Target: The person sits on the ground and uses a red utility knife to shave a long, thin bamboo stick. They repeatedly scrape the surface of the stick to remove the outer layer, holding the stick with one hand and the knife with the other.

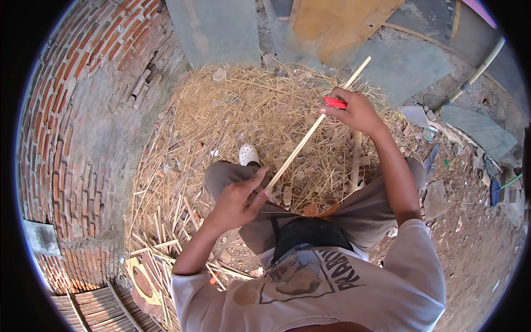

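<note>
A long, pale, thin wooden or bamboo stick (299, 148) slants across my lap, its far end up to the right. Close to its lower end is my left hand (239, 200), with the thumb and fingers around the stick near my knee. Farther up, my right hand (355, 112) grips a small bright red tool (335, 103) pressed against the stick. The tool's blade or working edge, if it has one, is hidden, so its exact kind is unclear. The stick passes through the right hand's grasp and sticks out beyond it.
Straw-like shavings (238, 110) cover the ground before my legs. Several loose pale sticks (166, 243) lie at the left, beside a brick wall (72, 144). Grey boards (213, 33) and a tan board (337, 25) lie at the far side. Rubble (437, 199) is at the right.
</note>
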Available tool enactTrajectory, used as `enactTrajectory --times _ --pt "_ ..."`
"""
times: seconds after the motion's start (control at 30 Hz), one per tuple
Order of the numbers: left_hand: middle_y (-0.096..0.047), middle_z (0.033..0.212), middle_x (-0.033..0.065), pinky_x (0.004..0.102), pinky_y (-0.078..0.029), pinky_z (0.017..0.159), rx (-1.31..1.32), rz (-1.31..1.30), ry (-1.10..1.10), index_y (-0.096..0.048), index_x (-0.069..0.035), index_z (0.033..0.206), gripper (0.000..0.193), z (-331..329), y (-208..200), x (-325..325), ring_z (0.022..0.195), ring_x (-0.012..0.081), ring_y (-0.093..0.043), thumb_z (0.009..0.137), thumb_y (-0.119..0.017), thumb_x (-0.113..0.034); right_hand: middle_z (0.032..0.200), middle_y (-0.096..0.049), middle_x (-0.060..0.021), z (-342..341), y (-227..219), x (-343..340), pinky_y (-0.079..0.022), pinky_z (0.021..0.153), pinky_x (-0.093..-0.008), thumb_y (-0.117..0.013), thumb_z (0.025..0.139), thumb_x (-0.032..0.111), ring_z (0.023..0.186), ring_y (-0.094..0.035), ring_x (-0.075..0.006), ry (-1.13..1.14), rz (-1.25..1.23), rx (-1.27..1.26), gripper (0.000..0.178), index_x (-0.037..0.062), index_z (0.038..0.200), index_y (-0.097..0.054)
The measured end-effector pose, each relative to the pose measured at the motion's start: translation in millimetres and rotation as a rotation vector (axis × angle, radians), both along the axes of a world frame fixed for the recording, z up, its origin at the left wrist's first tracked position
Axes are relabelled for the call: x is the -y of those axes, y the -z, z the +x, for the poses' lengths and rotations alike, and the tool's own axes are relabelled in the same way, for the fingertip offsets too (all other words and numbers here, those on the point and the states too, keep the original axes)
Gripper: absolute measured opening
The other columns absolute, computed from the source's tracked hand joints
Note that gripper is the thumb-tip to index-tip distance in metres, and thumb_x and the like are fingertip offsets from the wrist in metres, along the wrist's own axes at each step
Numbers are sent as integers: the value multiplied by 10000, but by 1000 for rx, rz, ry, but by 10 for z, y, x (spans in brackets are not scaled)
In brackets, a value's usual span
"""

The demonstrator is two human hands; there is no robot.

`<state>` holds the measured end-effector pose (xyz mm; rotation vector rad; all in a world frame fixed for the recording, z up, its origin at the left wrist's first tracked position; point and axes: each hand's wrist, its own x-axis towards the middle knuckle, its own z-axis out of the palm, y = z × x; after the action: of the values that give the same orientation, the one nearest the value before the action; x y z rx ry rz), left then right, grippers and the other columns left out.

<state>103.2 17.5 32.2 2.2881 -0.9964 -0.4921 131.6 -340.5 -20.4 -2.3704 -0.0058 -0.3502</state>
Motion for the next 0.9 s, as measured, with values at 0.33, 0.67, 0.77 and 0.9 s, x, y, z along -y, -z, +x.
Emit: enactTrajectory --times 0.33,0.67,0.77,0.9 --pt "-702 987 85 333 -457 922 259 -365 -499 -569 4 1277 362 -107 -196 -213 970 153 -622 957 -598 -162 590 -491 -4 277 346 470 -360 508 -308 -717 866 422 536 -422 -116 535 679 125 433 16 776 -598" --pt "-678 893 56 264 -496 797 -171 -893 -491 -589 20 1205 286 221 840 1434 820 98 -615 1021 -506 -181 539 -386 28 -282 280 -1039 -273 403 -244 -562 987 385 414 -322 -70 150 1552 -249 327 99 840 -501" --pt "-668 812 56 246 -498 726 -257 -868 -473 -613 10 1090 299 245 659 1326 753 93 -611 1048 -440 -230 535 -367 33 -515 108 -1194 -287 417 -236 -547 992 391 423 -323 -68 -1 1569 -303 321 72 1014 -580" --pt "-578 640 38 243 -471 508 -230 -967 -506 -558 -26 889 362 487 637 1120 530 94 -563 1065 -371 -282 549 -416 32 -639 18 -1105 -292 421 -233 -538 1000 379 444 -369 -59 -131 1375 -521 305 76 965 -552"
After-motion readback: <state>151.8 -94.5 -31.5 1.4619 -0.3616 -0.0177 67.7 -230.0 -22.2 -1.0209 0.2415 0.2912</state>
